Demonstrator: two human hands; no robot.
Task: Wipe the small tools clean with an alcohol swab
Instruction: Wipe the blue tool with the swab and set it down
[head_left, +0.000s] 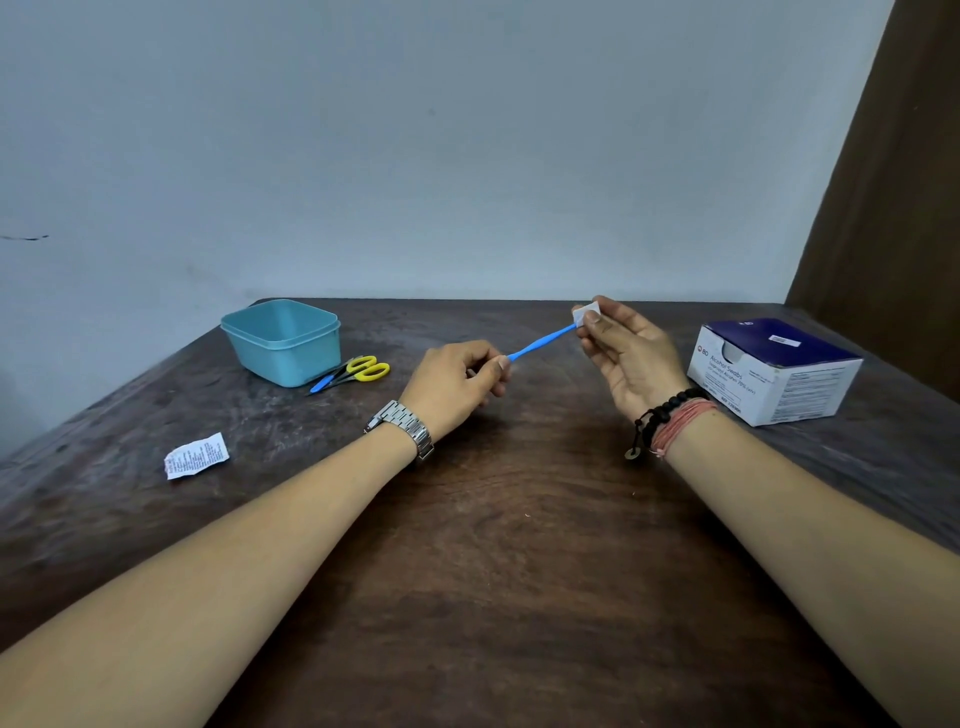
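My left hand (457, 382) pinches the near end of a slim blue tool (540, 343) and holds it above the table, slanting up to the right. My right hand (626, 353) grips a small white alcohol swab (587, 313) folded over the tool's far tip, which is hidden under the swab. A pair of scissors with yellow handles (358, 370) lies on the table beside a blue-handled tool (323, 383), right in front of the teal tub.
A teal plastic tub (283, 340) stands at the back left of the dark wooden table (493, 545). A torn swab wrapper (196, 456) lies near the left edge. A box of alcohol swabs (774, 371) sits at the right. A wall rises directly behind the table.
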